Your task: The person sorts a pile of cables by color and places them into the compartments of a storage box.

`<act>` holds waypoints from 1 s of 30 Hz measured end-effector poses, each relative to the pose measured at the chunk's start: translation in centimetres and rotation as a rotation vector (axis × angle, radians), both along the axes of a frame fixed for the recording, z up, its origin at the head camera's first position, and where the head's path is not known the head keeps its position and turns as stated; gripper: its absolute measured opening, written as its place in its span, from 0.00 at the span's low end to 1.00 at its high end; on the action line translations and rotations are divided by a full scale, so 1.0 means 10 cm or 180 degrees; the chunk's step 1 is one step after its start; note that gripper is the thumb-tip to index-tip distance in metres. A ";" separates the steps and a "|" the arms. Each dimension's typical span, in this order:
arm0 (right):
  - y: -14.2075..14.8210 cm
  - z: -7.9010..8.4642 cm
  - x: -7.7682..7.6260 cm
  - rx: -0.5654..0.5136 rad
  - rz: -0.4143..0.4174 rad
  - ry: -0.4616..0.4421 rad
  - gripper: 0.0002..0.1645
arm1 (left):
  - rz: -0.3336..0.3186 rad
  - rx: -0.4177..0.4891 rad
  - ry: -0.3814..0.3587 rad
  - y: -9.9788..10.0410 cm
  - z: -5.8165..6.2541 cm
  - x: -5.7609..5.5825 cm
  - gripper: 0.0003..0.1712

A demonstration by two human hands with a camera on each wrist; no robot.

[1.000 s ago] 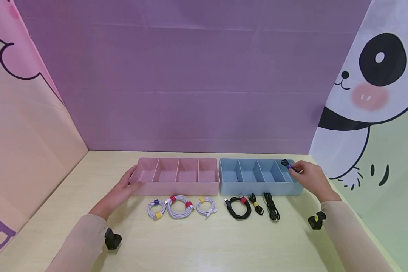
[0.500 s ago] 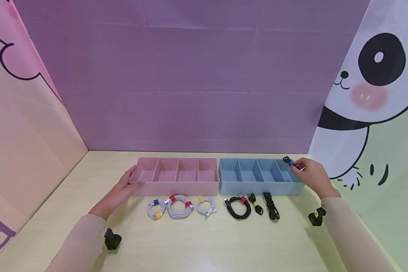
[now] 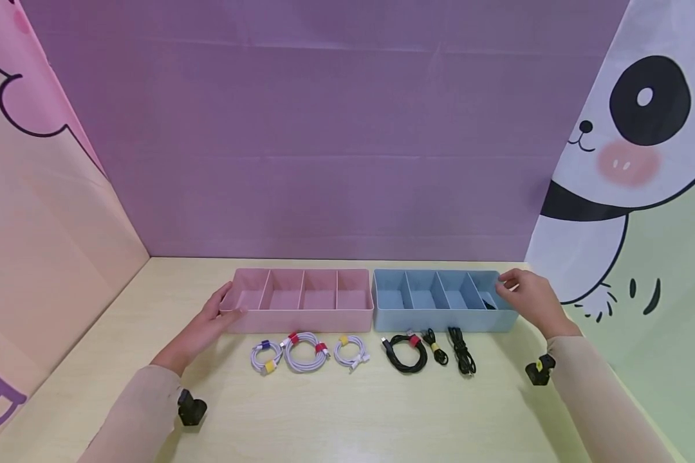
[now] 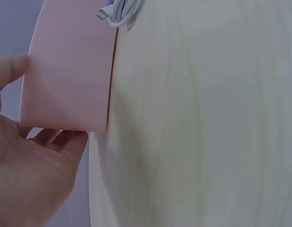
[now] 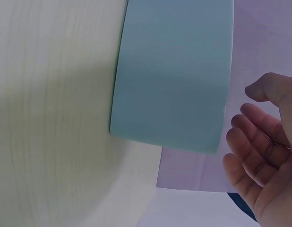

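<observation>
My left hand [image 3: 207,321] holds the left end of a pink divided box [image 3: 307,320]; in the left wrist view its thumb [image 4: 16,68] is at the rim and its fingers lie against the end wall. My right hand [image 3: 529,301] hovers over the right end of a blue divided box [image 3: 446,320], fingers loosely bent with nothing between them. In the right wrist view its fingertips [image 5: 236,135] are apart from the blue wall. A black cable [image 3: 489,305] lies in the rightmost blue compartment, mostly hidden behind the front wall.
Before the pink box lie coiled white cables [image 3: 305,352] with coloured ties. Before the blue one are three black cables: a large coil [image 3: 405,355], a small bundle [image 3: 435,347] and a long bundle [image 3: 462,352]. A purple backdrop [image 3: 336,161] stands behind the table.
My right hand lifted slightly, then let go of the black cable with the blue-purple tie, which dropped into the rightmost blue compartment. My left hand has stayed on the pink box.
</observation>
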State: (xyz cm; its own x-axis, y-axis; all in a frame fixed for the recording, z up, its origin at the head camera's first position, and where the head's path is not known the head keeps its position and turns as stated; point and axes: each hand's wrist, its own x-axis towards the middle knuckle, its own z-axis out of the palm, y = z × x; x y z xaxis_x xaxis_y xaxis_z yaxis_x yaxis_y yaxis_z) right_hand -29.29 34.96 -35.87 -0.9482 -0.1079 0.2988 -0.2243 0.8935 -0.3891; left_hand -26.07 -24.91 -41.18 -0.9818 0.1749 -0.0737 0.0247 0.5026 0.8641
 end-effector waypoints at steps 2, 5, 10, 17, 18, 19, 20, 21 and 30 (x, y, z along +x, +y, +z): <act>-0.01 0.00 0.01 0.0010 0.0020 0.0002 0.17 | 0.0003 -0.0001 0.0002 0.00 -0.01 0.00 0.51; -0.01 0.00 0.02 0.0020 0.0037 0.0014 0.16 | 0.0023 0.0019 0.0014 0.00 -0.03 -0.01 0.50; 0.00 -0.02 0.04 0.0020 0.0047 0.0015 0.15 | 0.0025 0.0056 0.0027 -0.01 -0.06 -0.03 0.50; 0.01 -0.04 0.08 0.0026 0.0059 -0.0013 0.16 | 0.0012 0.0040 0.0001 0.00 -0.05 -0.03 0.50; 0.01 -0.03 0.09 0.0022 0.0067 -0.0013 0.16 | 0.0014 0.0030 0.0007 0.00 -0.05 -0.03 0.50; 0.00 -0.03 0.10 0.0019 0.0073 -0.0011 0.15 | 0.0017 0.0023 0.0014 0.01 -0.04 -0.03 0.50; 0.00 -0.02 0.10 0.0019 0.0081 -0.0009 0.15 | 0.0016 0.0020 0.0013 0.01 -0.04 -0.03 0.50; -0.01 -0.02 0.11 0.0022 0.0088 -0.0001 0.15 | 0.0021 0.0023 0.0014 0.02 -0.04 -0.02 0.50; -0.03 -0.03 0.17 0.0051 0.0198 0.0115 0.14 | -0.0002 0.0009 0.0063 0.00 -0.03 -0.03 0.50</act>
State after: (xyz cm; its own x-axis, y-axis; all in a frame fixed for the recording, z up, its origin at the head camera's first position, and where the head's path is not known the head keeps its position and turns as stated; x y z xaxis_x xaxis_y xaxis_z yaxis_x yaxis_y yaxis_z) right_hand -27.56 34.69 -36.19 -0.9281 -0.1713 0.3304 -0.2932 0.8834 -0.3655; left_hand -26.32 -24.87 -41.52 -0.9830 0.1757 -0.0538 0.0420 0.5002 0.8649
